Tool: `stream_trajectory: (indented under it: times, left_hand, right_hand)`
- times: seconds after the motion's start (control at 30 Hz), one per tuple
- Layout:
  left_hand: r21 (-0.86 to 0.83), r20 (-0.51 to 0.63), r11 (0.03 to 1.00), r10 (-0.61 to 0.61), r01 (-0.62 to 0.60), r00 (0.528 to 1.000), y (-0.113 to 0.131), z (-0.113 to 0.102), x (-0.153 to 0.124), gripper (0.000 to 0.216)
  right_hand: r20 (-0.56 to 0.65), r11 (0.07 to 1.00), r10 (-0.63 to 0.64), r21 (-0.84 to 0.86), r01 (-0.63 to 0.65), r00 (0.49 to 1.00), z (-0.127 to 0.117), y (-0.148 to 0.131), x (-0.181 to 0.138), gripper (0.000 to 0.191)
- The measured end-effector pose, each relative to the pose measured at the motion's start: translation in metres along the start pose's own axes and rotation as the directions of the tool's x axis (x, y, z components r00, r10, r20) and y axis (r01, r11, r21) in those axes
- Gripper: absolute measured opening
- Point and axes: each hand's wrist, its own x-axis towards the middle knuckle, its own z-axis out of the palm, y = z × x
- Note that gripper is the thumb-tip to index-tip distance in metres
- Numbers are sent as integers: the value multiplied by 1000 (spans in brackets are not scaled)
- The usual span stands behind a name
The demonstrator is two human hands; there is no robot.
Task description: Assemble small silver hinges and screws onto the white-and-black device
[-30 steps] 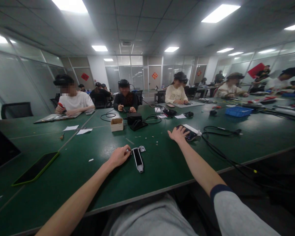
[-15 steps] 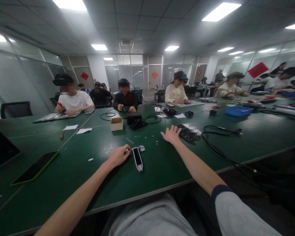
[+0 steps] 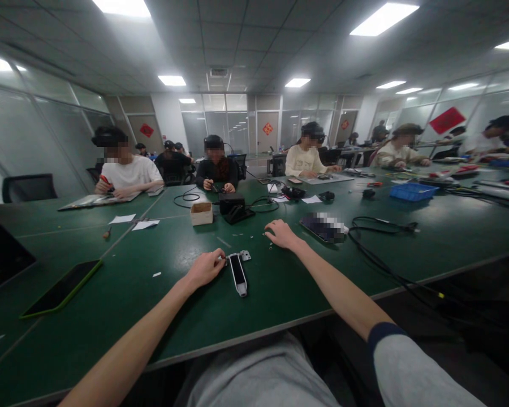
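Two bare hands rest on the green surface [image 3: 152, 316]. The left hand [image 3: 206, 268] sits just left of a slim white device [image 3: 238, 275] with a dark face, and its fingers [image 3: 219, 261] are bent and pinched on the device's far end. A small metal bracket [image 3: 245, 255] lies just beside that same end, on its right. Beyond the device and to its right, the right hand [image 3: 282, 233] lies palm down with its fingers [image 3: 271, 229] curled over tiny screws [image 3: 270, 245]; whether they grip one cannot be told. Farther right of the device lies a dark phone [image 3: 322, 227], well apart from it. A cardboard box [image 3: 202, 214] stands beyond the device.
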Motion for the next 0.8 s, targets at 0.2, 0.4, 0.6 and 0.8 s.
stream_trajectory:
  times: [0.2,0.4,0.6,0.8]
  left_hand:
    - [8,-17,1000,14,-14,1000,3,-1,-2,17]
    - [34,-24,999,6,-5,1000,8,-3,-5,16]
    - [21,-35,1000,17,-17,999,6,-3,-4,15]
    - [16,-40,1000,7,-6,999,5,0,-5,14]
  right_hand:
    - [10,996,-85,3,85,996,-7,-11,-2,29]
    - [64,1000,-14,-11,15,998,-13,-5,-5,29]
    - [85,998,-44,44,41,995,-16,-15,-8,27]
    - [48,888,-358,325,324,933,-11,-56,-17,21]
